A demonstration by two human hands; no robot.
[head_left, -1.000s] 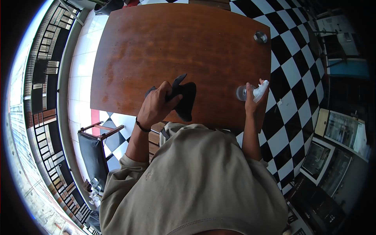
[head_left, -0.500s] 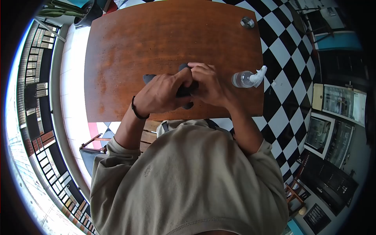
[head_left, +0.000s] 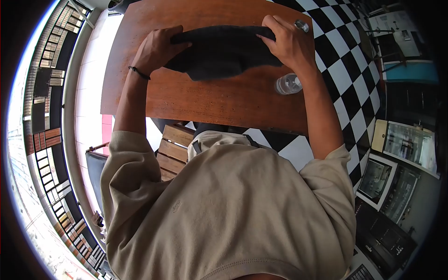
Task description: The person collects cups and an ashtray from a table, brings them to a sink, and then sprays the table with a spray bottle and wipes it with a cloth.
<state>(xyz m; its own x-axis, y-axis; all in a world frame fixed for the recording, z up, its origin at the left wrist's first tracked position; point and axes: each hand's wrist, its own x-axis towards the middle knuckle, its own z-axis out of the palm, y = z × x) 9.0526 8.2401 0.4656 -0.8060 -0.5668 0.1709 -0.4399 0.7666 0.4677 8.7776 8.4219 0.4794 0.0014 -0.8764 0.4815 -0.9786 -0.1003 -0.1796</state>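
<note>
A dark grey cloth [head_left: 219,51] is stretched out between my two hands over the wooden table [head_left: 200,100]. My left hand [head_left: 161,49], with a dark band on its wrist, pinches the cloth's left end. At the opposite end, my right hand [head_left: 287,42] grips the upper corner between thumb and fingers. The cloth's lower edge hangs loosely and unevenly. Just below my right wrist stands a clear spray bottle [head_left: 287,84], its white top mostly hidden behind my forearm.
A small round glass or metal dish [head_left: 301,25] sits near the table's far right corner, close to my right hand. Below the near edge is a slatted wooden chair [head_left: 175,144]. Black and white checkered floor [head_left: 343,70] lies to the right.
The dark cloth was bunched up between my hands, which were close together. Now my hands have moved apart and farther forward, and the cloth is spread wide between them.
</note>
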